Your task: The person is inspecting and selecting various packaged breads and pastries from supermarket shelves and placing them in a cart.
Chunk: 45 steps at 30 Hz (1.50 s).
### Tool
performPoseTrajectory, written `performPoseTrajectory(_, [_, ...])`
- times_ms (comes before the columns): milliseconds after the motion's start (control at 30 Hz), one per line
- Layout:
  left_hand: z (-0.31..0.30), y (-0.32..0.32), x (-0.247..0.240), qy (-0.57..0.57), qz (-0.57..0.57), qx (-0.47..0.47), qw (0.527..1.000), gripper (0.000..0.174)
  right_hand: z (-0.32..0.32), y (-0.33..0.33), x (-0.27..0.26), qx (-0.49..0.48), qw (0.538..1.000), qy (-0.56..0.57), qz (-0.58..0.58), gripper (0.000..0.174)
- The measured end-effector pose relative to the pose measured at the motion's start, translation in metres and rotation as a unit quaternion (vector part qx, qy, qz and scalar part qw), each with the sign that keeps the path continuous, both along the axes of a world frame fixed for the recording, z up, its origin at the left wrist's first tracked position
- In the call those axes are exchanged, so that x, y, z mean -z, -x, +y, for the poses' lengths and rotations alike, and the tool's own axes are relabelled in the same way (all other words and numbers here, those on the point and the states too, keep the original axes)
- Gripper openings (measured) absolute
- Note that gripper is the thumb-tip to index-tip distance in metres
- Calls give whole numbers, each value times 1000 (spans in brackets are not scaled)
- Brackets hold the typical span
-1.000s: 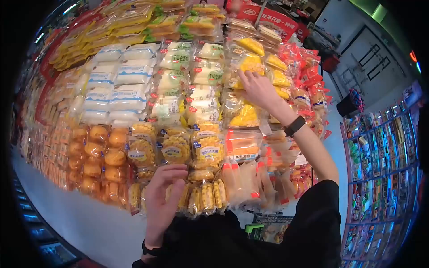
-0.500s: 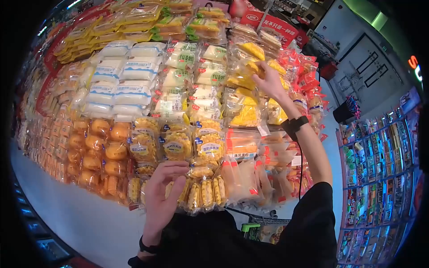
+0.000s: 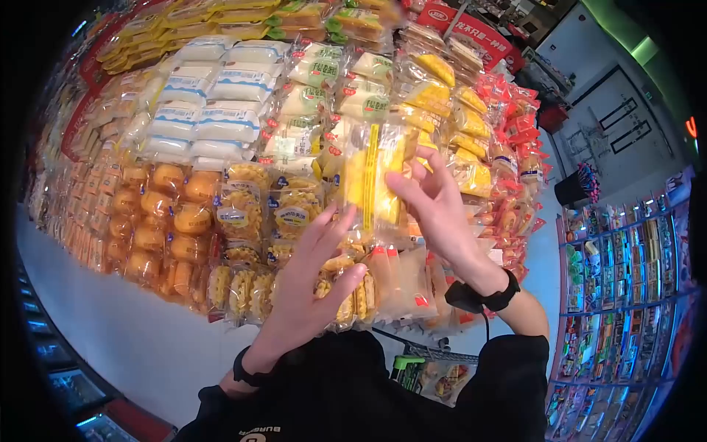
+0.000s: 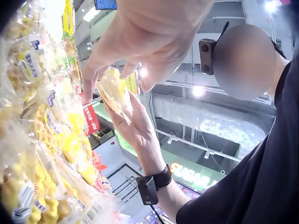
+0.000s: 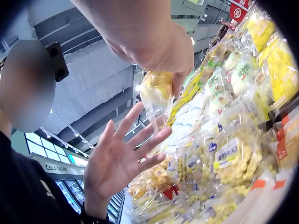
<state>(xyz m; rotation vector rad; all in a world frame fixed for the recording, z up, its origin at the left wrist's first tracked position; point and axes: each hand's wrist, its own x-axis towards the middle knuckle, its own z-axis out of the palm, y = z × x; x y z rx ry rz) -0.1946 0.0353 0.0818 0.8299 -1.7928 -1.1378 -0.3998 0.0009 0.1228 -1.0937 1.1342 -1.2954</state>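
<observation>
My right hand grips a clear-wrapped yellow pastry packet by its right side, above the display. Yellow lines run down the middle of the wrapper. My left hand is raised at the packet's lower left, its fingers extended and its fingertips right at the wrapper's edge. In the right wrist view the left palm faces the packet, with the fingers spread. Similar yellow packets lie in the rows behind.
Wrapped waffle cakes, round orange buns and white packs fill the sloping display. A cart with a green handle stands close by my body at the lower right. Shelves of small packets stand across the aisle.
My right hand has lifted a yellow pastry packet from the back right rows and brought it toward me. My left hand has moved up and right to the packet.
</observation>
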Motion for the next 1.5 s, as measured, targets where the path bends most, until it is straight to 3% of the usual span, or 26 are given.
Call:
performPoseTrajectory(100, [3,1,6,45,-52,-19,997,63,20,-14,14,-44,992,113,31,56])
performPoseTrajectory(400, [-2,-1,-6,123,-38,-5,992,68,40,-12,17,-74,977,191,56,61])
performPoseTrajectory(500, [-2,-2,-5,94,-23,-13,995,71,42,-13,15,-72,978,188,49,66])
performPoseTrajectory(600, [-5,1,4,18,98,12,995,74,42,-7,11,-84,961,191,184,71])
performPoseTrajectory(700, [-6,0,5,-72,149,55,985,73,39,-8,11,-85,955,207,194,72])
performPoseTrajectory(1100, [-13,-5,9,-7,131,46,990,76,41,-16,12,-78,986,134,66,72])
performPoseTrajectory(1200, [-11,-2,9,-14,148,40,988,76,40,-15,10,-103,984,118,89,77])
performPoseTrajectory(1300, [-8,-2,9,-43,131,44,990,76,42,-12,13,-139,990,19,-9,80])
performPoseTrajectory(1500, [-7,-4,5,-6,83,50,995,72,46,-10,25,-144,987,3,-73,82])
